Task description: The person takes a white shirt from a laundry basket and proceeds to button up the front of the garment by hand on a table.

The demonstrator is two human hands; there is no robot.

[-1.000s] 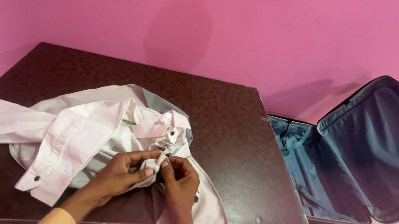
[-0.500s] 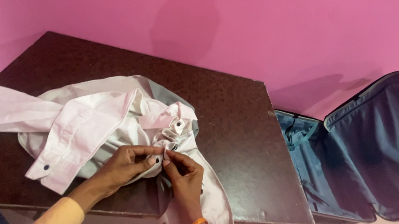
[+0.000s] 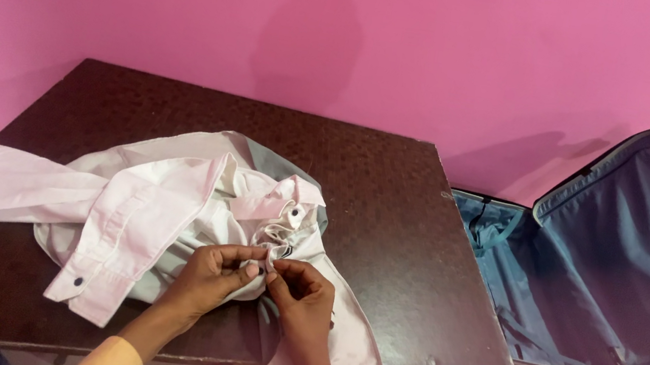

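- Pink wall fills the whole top half of the frame, and below it sits your dark brown bench (image 3: 375,190), running from the left edge to right of centre.
- Your pale pink shirt (image 3: 157,213) lies crumpled on the bench's near-left part, one sleeve trailing off toward the left edge of the frame, a cuff with a dark button (image 3: 78,281) pointing down toward you.
- Your left hand (image 3: 213,273) is closed in a pinch on the bunched front strip of the shirt, lower centre of the frame, thumb and fingers pressed on the cloth.
- Your right hand (image 3: 305,304) meets it fingertip to fingertip, also pinched shut on the same strip of cloth; an orange band sits at that wrist.
- Between the fingertips there seems to be a small dark button, but it is too small to tell whether it is through its hole or free.
- Just above your hands another dark button (image 3: 295,212) shows on a fold of the strip that looks loose, so my read is that the work on the buttons is partway at best.
- Nothing of the shirt is laid flat or folded: body, sleeves and collar are all in a heap.
- Over on the right of the frame, the open suitcase (image 3: 586,273) stands on the floor just beside the bench, blue lining showing, lid leaning back toward the wall, no clothes visible in it.
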